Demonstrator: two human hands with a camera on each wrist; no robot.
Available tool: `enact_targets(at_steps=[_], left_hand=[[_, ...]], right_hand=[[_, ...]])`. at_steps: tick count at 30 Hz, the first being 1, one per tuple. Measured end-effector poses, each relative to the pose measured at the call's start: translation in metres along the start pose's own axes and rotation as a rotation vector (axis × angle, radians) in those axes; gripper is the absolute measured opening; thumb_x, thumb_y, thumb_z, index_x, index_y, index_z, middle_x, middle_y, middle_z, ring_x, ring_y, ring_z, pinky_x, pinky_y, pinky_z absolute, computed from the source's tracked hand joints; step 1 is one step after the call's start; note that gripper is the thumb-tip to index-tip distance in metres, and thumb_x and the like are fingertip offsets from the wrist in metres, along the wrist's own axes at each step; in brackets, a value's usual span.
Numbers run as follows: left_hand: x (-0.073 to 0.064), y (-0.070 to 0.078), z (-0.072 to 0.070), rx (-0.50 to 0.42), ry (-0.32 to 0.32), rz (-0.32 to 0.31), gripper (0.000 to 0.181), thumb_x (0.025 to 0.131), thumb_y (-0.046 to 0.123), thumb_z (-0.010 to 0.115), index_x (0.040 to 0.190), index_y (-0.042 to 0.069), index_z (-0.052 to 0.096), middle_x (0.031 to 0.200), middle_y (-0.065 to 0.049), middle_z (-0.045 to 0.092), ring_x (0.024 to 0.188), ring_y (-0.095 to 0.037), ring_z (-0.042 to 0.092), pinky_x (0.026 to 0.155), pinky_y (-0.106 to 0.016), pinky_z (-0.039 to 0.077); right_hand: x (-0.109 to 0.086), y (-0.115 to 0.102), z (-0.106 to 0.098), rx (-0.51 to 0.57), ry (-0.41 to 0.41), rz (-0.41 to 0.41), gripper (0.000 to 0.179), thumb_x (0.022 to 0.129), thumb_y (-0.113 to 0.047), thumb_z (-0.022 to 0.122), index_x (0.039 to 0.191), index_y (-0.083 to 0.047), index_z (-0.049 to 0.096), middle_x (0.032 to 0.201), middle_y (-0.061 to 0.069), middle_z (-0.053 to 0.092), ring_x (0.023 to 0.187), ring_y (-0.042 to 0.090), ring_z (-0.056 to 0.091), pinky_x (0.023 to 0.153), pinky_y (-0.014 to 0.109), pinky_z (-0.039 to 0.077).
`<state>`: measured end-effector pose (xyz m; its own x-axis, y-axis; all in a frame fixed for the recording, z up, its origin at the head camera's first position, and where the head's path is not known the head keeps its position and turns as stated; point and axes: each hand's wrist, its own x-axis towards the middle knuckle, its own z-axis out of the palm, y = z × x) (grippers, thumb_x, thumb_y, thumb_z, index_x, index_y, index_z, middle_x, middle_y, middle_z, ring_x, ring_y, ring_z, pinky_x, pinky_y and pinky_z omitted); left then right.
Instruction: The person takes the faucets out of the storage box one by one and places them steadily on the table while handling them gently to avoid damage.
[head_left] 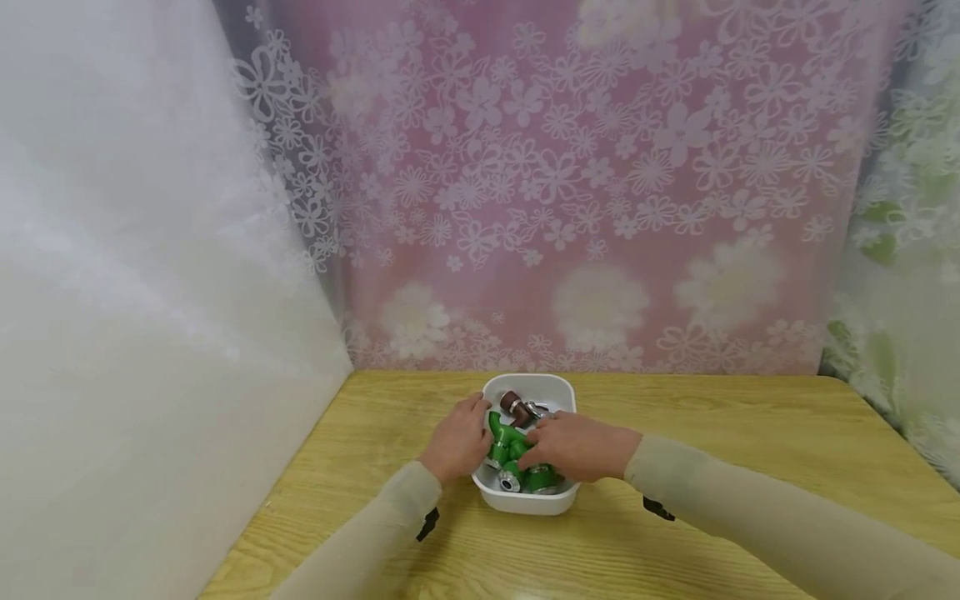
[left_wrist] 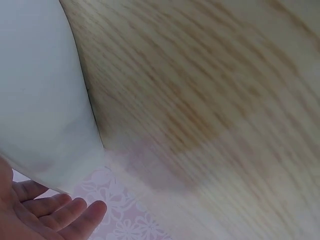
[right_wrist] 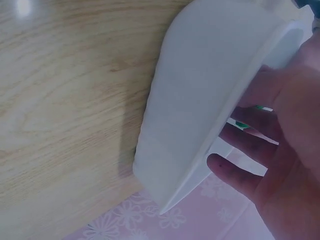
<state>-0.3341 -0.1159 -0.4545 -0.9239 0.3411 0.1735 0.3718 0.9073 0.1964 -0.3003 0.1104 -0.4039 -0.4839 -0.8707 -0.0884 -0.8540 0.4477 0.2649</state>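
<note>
A white plastic tub (head_left: 529, 502) holds several green pipe-like pieces (head_left: 507, 434) with silver-coloured ends. Toward its far end lie a brown elbow-shaped piece (head_left: 513, 405) and a shiny silver-coloured piece (head_left: 537, 410). My left hand (head_left: 459, 439) rests at the tub's left rim, its fingers loosely extended in the left wrist view. From the right side, my right hand (head_left: 576, 447) reaches over the rim into the tub, among the green pieces. Its lower fingers (right_wrist: 235, 172) show spread at the rim in the right wrist view; whether the thumb and forefinger pinch a piece I cannot tell.
The tub stands on a wood-grain table (head_left: 678, 400). Behind the table hangs a pink floral curtain (head_left: 570, 192); a pale sheet (head_left: 150, 292) slopes along the left side, and another floral sheet (head_left: 900, 333) hangs at the right.
</note>
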Motion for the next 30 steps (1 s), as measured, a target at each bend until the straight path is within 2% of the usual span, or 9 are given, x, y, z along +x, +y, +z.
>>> enact_targets(at_steps=[5,12,18,23,30], left_hand=[[0.0002,0.0003,-0.0003,0.02,0.005,0.007,0.049,0.1,0.021,0.052,0.146,0.004,0.048,0.157,-0.014,0.041,0.141,-0.029,0.045,0.111,-0.046,0.045],[-0.0009,0.0025,-0.0001,0.059,0.0,0.019,0.049,0.101,0.023,0.052,0.145,0.004,0.048,0.156,-0.013,0.042,0.14,-0.029,0.047,0.107,-0.045,0.049],[-0.0008,0.0041,-0.0007,0.077,0.005,0.02,0.047,0.1,0.022,0.053,0.143,0.005,0.05,0.155,-0.014,0.044,0.138,-0.029,0.048,0.106,-0.045,0.05],[-0.0009,0.004,-0.0024,0.075,0.018,0.028,0.045,0.1,0.021,0.053,0.142,0.004,0.052,0.155,-0.015,0.044,0.138,-0.03,0.049,0.106,-0.045,0.05],[-0.0008,0.0027,-0.004,0.077,0.004,0.024,0.045,0.101,0.022,0.052,0.143,0.005,0.051,0.155,-0.014,0.044,0.138,-0.029,0.048,0.106,-0.045,0.05]], right_hand=[[0.0043,-0.001,-0.0011,0.044,0.017,-0.01,0.035,0.096,-0.012,0.068,0.122,-0.034,0.07,0.111,-0.008,0.068,0.101,0.011,0.065,0.092,0.036,0.055],[0.0084,-0.0017,-0.0001,0.083,-0.005,-0.007,0.034,0.092,-0.008,0.073,0.116,-0.032,0.07,0.103,-0.008,0.064,0.076,0.008,0.059,0.077,0.028,0.057],[0.0102,-0.001,0.0016,0.137,-0.006,0.005,0.033,0.092,-0.006,0.072,0.112,-0.032,0.07,0.099,-0.009,0.063,0.077,0.005,0.057,0.078,0.026,0.056],[0.0103,0.001,0.0025,0.142,0.066,-0.029,0.029,0.094,-0.006,0.068,0.111,-0.029,0.069,0.098,-0.007,0.061,0.078,0.006,0.055,0.076,0.025,0.055],[0.0105,0.001,0.0019,0.102,0.128,-0.042,0.029,0.096,-0.009,0.066,0.118,-0.029,0.065,0.107,-0.004,0.06,0.091,0.009,0.056,0.083,0.028,0.054]])
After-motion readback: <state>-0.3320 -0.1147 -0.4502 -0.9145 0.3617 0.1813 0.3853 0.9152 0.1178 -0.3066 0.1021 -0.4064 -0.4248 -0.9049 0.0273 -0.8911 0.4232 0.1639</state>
